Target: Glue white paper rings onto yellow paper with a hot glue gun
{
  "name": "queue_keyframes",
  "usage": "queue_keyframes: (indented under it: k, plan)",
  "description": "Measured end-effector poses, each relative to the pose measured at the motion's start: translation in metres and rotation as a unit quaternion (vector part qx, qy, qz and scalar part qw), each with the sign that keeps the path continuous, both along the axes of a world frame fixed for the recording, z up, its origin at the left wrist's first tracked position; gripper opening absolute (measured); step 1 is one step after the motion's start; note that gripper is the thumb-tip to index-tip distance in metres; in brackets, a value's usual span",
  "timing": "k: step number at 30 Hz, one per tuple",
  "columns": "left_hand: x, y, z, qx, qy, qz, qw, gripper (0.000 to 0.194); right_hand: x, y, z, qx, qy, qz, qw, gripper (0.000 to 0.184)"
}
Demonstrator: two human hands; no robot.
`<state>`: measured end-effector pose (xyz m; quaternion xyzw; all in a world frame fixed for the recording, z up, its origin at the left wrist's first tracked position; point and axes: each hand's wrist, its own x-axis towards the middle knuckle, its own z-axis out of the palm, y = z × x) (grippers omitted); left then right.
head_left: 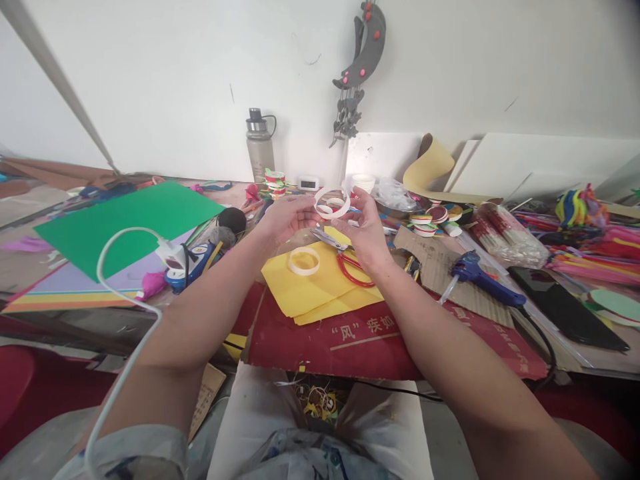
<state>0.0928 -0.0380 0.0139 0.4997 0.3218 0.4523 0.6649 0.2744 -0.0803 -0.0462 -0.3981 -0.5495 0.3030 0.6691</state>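
Both of my hands are raised above the table and pinch a white paper ring (334,194) between them. My left hand (287,217) grips its left side, with a smaller white loop tucked near the fingertips. My right hand (365,223) holds the ring's right side. Below them lie yellow paper sheets (320,290) with another white paper ring (304,261) on top. Red-handled scissors (350,265) rest on the yellow paper under my right wrist.
A blue glue gun (483,279) lies right on cardboard, a black phone (565,308) beyond it. Green paper (130,220), a white cable (117,293), a grey bottle (259,143), finished striped rings (435,220) and craft sticks (510,243) crowd the table.
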Motion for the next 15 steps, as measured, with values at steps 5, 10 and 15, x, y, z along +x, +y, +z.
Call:
queue_keyframes:
  k: [5,10,15]
  plan:
    - [-0.001,0.001,-0.001,-0.001,0.003,-0.011,1.000,0.005,-0.002,-0.007,0.007,0.001,-0.035,-0.002,0.999,0.080]
    - [-0.003,0.006,-0.007,0.041,-0.006,-0.034,0.999,0.007,-0.004,-0.006,0.005,-0.006,-0.007,0.004,1.000,0.075]
    - [-0.007,0.015,-0.012,0.083,-0.046,-0.018,0.995,0.018,-0.003,-0.004,0.001,-0.034,-0.011,0.019,0.999,0.069]
